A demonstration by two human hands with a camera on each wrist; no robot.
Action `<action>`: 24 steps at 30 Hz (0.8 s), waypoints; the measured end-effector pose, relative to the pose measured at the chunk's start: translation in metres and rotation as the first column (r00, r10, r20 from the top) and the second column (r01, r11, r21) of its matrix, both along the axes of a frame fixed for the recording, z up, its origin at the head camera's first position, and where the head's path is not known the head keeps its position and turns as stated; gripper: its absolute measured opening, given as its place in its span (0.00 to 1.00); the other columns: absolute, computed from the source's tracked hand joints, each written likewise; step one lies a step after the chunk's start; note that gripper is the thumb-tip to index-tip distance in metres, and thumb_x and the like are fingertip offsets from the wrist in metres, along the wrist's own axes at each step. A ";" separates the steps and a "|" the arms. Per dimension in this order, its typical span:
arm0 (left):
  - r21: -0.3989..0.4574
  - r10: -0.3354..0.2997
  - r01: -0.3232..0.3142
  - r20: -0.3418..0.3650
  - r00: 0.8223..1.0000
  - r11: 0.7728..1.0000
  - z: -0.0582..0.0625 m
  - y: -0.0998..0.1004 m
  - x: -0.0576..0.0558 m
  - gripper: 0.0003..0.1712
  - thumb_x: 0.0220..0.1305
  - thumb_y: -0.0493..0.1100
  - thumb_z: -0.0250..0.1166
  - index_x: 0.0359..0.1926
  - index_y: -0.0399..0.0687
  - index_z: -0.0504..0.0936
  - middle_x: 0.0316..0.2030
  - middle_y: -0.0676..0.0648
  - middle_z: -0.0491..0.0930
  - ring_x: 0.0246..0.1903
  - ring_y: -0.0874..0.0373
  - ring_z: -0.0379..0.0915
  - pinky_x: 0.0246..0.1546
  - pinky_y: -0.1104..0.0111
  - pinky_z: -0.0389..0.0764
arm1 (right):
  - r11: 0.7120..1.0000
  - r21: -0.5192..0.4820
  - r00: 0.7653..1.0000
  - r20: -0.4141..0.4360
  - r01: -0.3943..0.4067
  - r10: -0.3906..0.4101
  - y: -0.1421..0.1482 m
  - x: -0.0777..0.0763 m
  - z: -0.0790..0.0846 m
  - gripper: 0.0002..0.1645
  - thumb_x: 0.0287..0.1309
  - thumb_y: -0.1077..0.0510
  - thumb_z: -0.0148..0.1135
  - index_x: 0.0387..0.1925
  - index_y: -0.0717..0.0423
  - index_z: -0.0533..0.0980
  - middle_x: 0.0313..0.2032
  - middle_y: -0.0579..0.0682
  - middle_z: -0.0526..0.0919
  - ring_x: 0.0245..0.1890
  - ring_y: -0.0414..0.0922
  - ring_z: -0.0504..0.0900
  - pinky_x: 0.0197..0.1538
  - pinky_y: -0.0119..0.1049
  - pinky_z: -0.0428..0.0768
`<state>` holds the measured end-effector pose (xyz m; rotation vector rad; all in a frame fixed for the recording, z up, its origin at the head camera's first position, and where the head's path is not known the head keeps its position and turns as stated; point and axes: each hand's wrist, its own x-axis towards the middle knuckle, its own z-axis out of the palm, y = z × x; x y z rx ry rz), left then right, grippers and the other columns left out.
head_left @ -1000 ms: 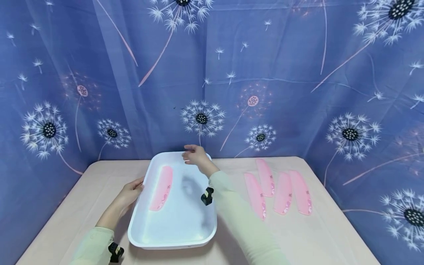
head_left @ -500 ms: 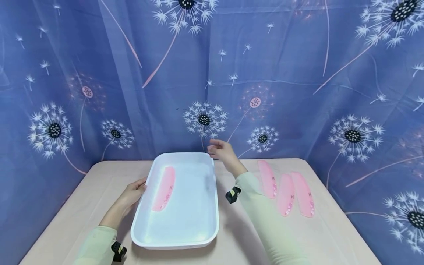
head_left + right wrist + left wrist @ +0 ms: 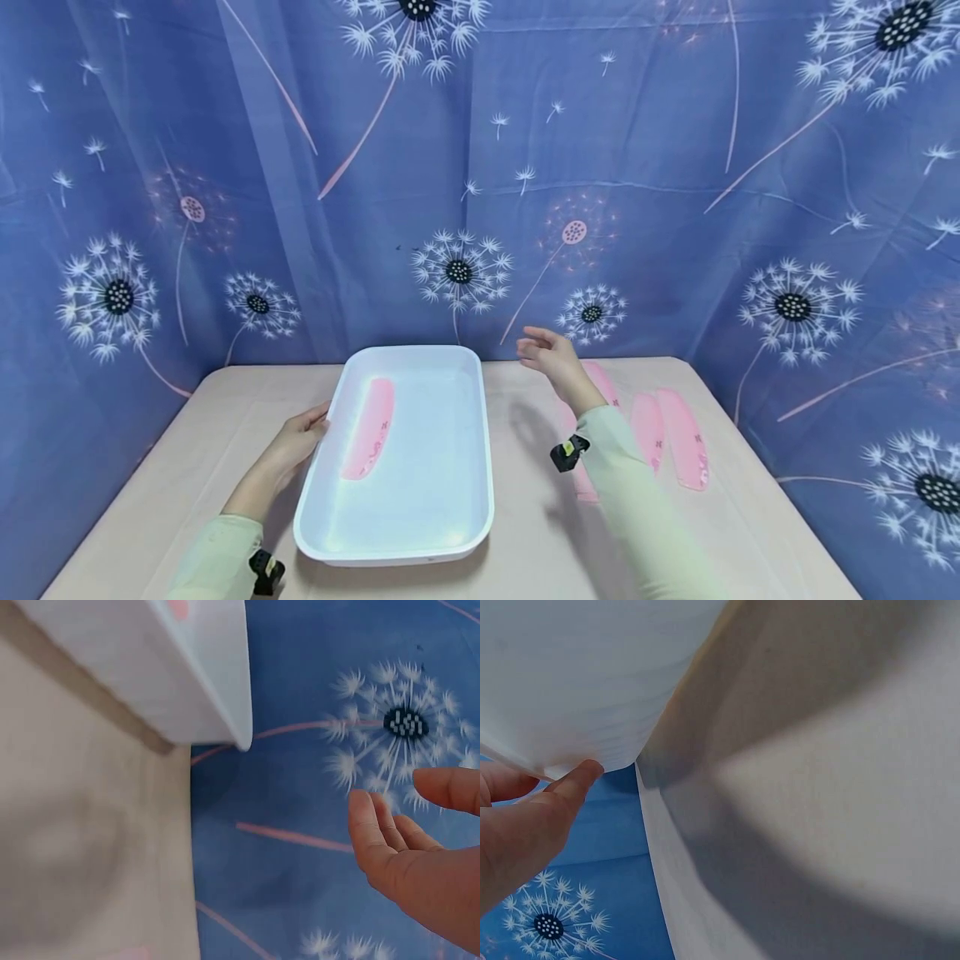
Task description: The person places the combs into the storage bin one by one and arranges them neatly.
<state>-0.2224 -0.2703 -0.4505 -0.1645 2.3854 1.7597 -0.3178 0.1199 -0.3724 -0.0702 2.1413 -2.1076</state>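
Currently the left hand (image 3: 292, 442) pinches the left side of the white tray (image 3: 427, 467), a pink piece (image 3: 370, 429) lying inside at left. Right of the tray, the right hand (image 3: 555, 357) hovers empty, fingers apart. One-sided lifting could slide the piece.

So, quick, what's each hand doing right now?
Left hand: holding the white tub at its side.
Right hand: open, holding nothing.
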 end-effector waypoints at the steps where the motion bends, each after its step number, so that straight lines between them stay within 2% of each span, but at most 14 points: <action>1: 0.002 0.000 0.000 0.000 1.000 1.000 0.000 0.000 0.000 0.29 0.75 0.35 0.41 0.72 0.31 0.48 0.70 0.29 0.52 0.67 0.35 0.53 0.66 0.51 0.63 | 1.000 0.002 1.000 0.014 0.006 -0.006 0.004 0.001 -0.002 0.32 0.67 0.68 0.51 0.70 0.65 0.57 0.61 0.67 0.68 0.61 0.57 0.71 0.62 0.42 0.75; 10: 0.004 0.001 -0.002 0.005 1.000 1.000 0.000 0.001 -0.001 0.28 0.75 0.34 0.40 0.72 0.31 0.48 0.70 0.29 0.53 0.68 0.36 0.52 0.67 0.52 0.62 | 0.998 -0.003 0.997 0.039 0.061 -0.061 0.039 0.007 -0.018 0.33 0.66 0.68 0.51 0.71 0.64 0.56 0.63 0.67 0.66 0.64 0.58 0.68 0.62 0.39 0.74; 18: -0.013 0.005 -0.005 0.014 1.000 1.000 0.001 0.001 -0.002 0.29 0.75 0.36 0.41 0.73 0.32 0.48 0.70 0.29 0.52 0.69 0.35 0.51 0.67 0.51 0.61 | 0.996 0.005 0.995 0.048 0.093 -0.093 0.065 0.013 -0.033 0.34 0.66 0.70 0.50 0.71 0.67 0.53 0.64 0.70 0.64 0.66 0.61 0.64 0.63 0.40 0.73; 21: -0.023 0.012 -0.011 0.028 1.000 1.000 0.000 0.001 -0.002 0.29 0.76 0.36 0.41 0.73 0.33 0.48 0.70 0.30 0.53 0.68 0.35 0.51 0.67 0.51 0.62 | 0.996 0.003 0.995 0.040 0.090 -0.090 0.073 0.016 -0.039 0.34 0.66 0.70 0.50 0.70 0.70 0.52 0.64 0.72 0.62 0.65 0.62 0.65 0.61 0.38 0.75; 24: -0.024 0.017 -0.016 0.034 0.999 1.000 0.000 0.001 -0.003 0.29 0.76 0.36 0.41 0.73 0.33 0.49 0.70 0.30 0.53 0.68 0.36 0.52 0.66 0.51 0.62 | 0.996 -0.012 0.996 0.014 0.092 -0.092 0.081 0.020 -0.046 0.35 0.63 0.70 0.53 0.69 0.73 0.54 0.62 0.75 0.65 0.61 0.60 0.72 0.55 0.34 0.79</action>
